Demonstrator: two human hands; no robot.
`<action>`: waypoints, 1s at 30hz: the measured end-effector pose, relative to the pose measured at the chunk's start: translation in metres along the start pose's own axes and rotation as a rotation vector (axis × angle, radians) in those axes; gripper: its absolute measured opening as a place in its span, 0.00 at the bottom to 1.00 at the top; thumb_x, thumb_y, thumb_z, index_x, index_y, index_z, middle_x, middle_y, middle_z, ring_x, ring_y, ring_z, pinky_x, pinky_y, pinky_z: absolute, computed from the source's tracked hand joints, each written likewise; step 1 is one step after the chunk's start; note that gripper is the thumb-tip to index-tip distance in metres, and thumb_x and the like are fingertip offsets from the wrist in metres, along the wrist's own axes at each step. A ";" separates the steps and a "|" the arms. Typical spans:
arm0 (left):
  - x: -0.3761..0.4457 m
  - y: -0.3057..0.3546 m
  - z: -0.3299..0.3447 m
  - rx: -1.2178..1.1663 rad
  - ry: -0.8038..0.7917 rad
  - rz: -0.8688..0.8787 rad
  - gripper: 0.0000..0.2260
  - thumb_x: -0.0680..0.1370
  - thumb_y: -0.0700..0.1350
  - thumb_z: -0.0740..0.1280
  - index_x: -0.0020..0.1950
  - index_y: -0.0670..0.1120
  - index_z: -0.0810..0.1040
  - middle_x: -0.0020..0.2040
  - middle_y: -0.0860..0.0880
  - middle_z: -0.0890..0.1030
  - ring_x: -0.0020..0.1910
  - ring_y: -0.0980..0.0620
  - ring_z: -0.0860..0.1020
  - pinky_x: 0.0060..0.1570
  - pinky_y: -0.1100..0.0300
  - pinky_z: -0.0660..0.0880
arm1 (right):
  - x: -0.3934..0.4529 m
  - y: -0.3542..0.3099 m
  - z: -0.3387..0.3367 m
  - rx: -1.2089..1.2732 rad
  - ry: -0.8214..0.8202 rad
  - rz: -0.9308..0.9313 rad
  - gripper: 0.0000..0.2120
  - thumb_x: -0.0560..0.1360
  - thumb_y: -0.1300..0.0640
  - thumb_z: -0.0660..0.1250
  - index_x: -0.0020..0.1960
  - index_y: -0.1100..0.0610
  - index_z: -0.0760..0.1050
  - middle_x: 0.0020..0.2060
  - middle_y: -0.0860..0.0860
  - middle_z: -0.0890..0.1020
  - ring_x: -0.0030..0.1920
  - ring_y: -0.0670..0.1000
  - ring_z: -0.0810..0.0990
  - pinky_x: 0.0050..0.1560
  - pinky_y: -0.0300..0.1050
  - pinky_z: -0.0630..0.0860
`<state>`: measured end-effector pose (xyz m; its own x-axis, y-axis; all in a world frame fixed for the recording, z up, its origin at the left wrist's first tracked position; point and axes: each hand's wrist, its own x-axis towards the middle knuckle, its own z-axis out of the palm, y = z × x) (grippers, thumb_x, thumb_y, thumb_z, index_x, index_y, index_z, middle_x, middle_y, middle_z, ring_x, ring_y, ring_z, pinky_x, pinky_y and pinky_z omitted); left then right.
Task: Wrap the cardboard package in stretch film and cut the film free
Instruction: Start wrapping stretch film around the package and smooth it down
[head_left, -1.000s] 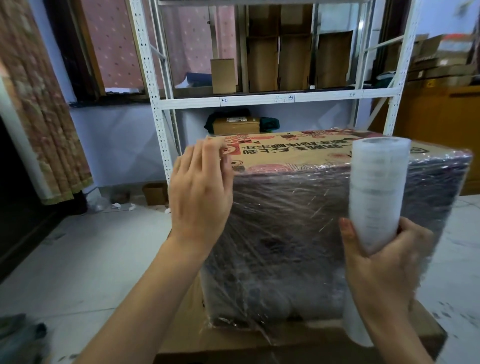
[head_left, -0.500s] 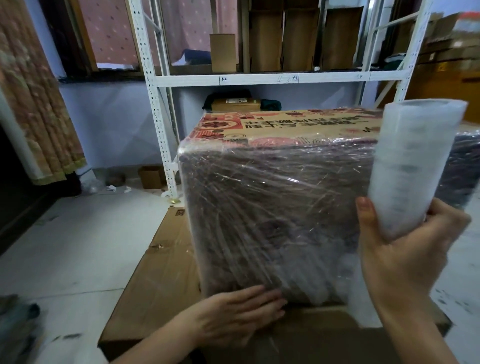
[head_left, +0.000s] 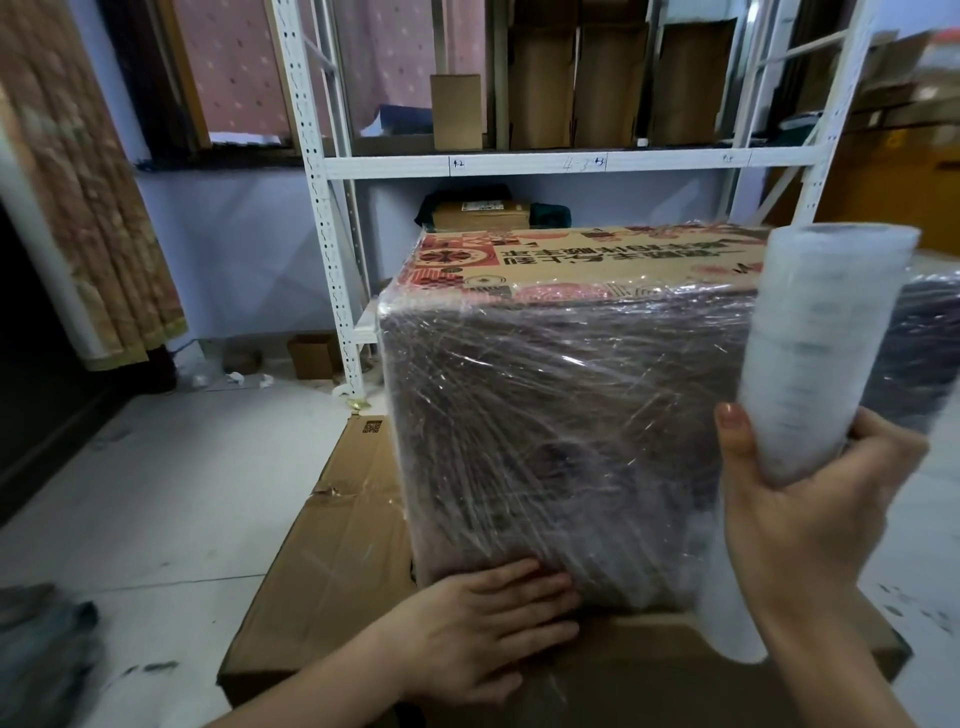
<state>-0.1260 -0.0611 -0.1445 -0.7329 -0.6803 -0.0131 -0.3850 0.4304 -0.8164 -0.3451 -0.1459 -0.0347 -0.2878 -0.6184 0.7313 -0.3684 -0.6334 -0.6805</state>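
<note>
The left hand (head_left: 488, 623), at the package's (head_left: 545, 441) top corner a second ago, now presses flat-fingered on its lower front. The right hand (head_left: 810, 514) still grips the film roll (head_left: 815, 353), seemingly tilted rightward. The package sits on a flat box (head_left: 332, 561).

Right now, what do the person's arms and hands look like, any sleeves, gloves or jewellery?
Both are bare. The left hand and right hand wear no gloves, and no rings, watch or bracelets show. The forearms are uncovered as far as the frame reaches, with no sleeve in view. The nails on the fingers look short and unpainted.
</note>
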 end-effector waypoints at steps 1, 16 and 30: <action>0.000 0.003 -0.007 -0.017 0.022 0.031 0.21 0.82 0.55 0.47 0.75 0.56 0.64 0.75 0.56 0.64 0.76 0.56 0.55 0.76 0.58 0.46 | 0.000 0.001 0.000 0.003 -0.003 0.001 0.27 0.68 0.36 0.64 0.54 0.52 0.57 0.55 0.64 0.69 0.50 0.59 0.75 0.44 0.60 0.75; 0.006 -0.050 -0.006 0.274 0.182 -0.353 0.30 0.79 0.49 0.53 0.77 0.37 0.50 0.78 0.37 0.44 0.77 0.40 0.46 0.75 0.44 0.38 | 0.004 0.011 0.002 0.006 -0.021 0.027 0.34 0.67 0.37 0.67 0.58 0.61 0.61 0.55 0.62 0.68 0.49 0.42 0.67 0.43 0.55 0.75; 0.012 -0.009 -0.023 0.217 0.107 -0.134 0.28 0.79 0.55 0.54 0.76 0.41 0.60 0.76 0.43 0.60 0.75 0.42 0.55 0.75 0.45 0.42 | 0.002 0.014 0.001 0.034 -0.077 0.052 0.28 0.67 0.32 0.66 0.54 0.47 0.58 0.55 0.58 0.71 0.49 0.53 0.77 0.35 0.47 0.78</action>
<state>-0.1442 -0.0598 -0.1236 -0.7431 -0.6509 0.1553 -0.3619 0.1957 -0.9114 -0.3502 -0.1566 -0.0428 -0.2361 -0.6842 0.6900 -0.3241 -0.6140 -0.7197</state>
